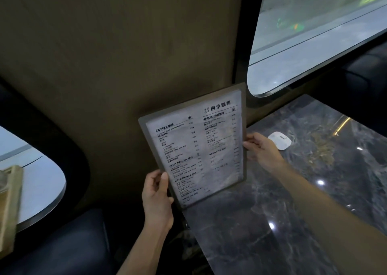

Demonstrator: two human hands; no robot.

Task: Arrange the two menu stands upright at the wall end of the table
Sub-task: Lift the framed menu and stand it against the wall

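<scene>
A flat menu stand (194, 144) with a white printed drinks sheet in a dark frame stands tilted at the wall end of the dark marble table (293, 201), its lower corner near the table's left edge. My left hand (157, 193) grips its lower left edge. My right hand (262, 149) holds its right edge. At the far left, a wooden-framed object (10, 207), possibly a second menu stand, shows blurred; I cannot tell for sure what it is.
A small white rounded device (279, 140) lies on the table just behind my right hand. The brown wall (125, 65) rises behind the menu. Dark seats (62, 249) sit at the lower left, a window (314, 33) at the upper right, and another pale table (41, 186) at the left.
</scene>
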